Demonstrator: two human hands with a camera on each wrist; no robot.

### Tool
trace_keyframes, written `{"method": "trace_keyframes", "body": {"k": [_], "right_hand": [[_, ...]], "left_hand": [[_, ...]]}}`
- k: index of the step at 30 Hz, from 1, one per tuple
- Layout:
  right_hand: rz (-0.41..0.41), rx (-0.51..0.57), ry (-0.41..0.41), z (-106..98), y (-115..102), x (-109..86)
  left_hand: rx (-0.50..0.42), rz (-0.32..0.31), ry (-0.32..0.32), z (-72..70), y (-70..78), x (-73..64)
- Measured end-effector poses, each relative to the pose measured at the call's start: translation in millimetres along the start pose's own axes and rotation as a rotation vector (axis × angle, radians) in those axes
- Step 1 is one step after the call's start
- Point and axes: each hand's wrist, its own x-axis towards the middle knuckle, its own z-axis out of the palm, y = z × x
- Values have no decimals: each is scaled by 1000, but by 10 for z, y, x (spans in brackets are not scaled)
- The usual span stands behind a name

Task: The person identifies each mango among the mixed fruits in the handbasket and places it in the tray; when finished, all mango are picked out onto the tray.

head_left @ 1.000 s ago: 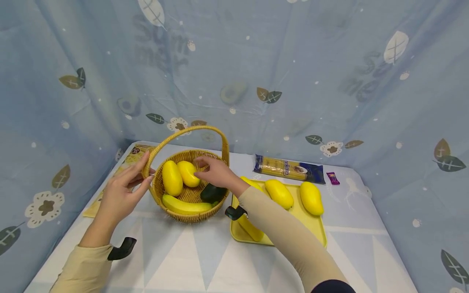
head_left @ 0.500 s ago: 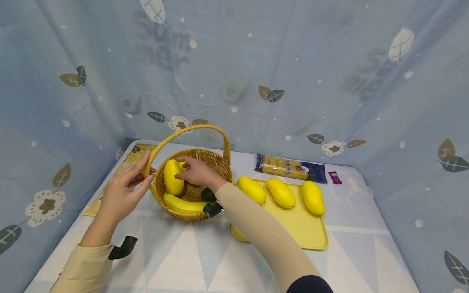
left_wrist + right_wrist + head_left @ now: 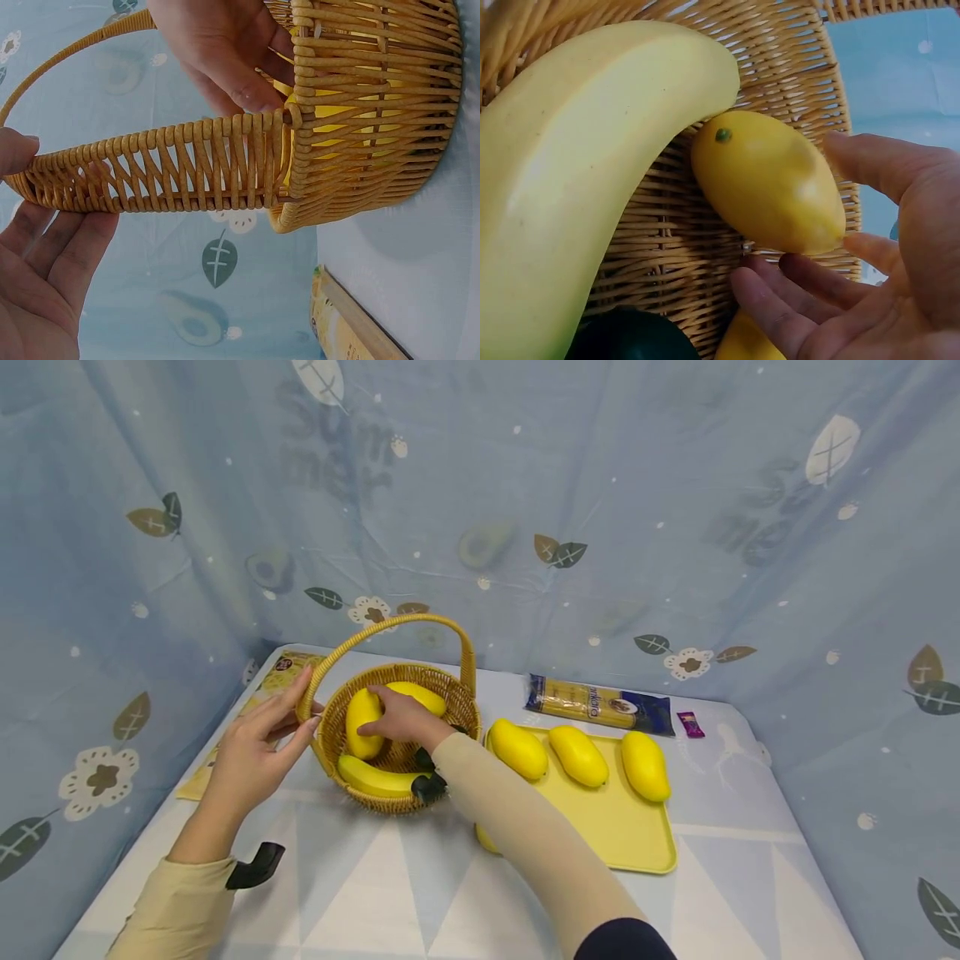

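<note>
Flat yellow packet [image 3: 276, 681]: one, laid at 9 o'clock of the basket.
Left hand [image 3: 251, 756]: one; the handle [image 3: 416, 618] is pinched between thumb and fingers.
Basket [image 3: 330, 187]: one, wicker; four pieces can be counted inside.
Basket mangoes [image 3: 362, 722]: two, at 9 and 12 o'clock.
Banana [image 3: 378, 779]: one, at 7 o'clock.
Right hand [image 3: 405, 718]: one, fingers spread about the 9 o'clock mango, thumb opposite; whether it is gripped cannot be told.
Dark green piece [image 3: 634, 337]: one, at 4 o'clock.
Tray mangoes [image 3: 578, 756]: three, at 10, 12 and 2 o'clock.
Tray [image 3: 630, 827]: one, yellow.
Pasta packet [image 3: 600, 703]: one, at 12 o'clock of the tray.
Purple sweet [image 3: 691, 724]: one, at 1 o'clock.
Hidden: packet, by left hand; dark green piece, mostly; tray's 8 o'clock corner, by right sleeve [image 3: 517, 827].
</note>
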Motion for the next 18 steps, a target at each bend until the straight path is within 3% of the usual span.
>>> {"method": "trace_keyframes", "body": {"k": [11, 18], "right_hand": [[-13, -98, -42, 45, -35, 33], [-39, -97, -48, 34, -5, 41]], "left_hand": [[12, 14, 5, -7, -7, 8], [14, 4, 2, 2, -7, -3]]}}
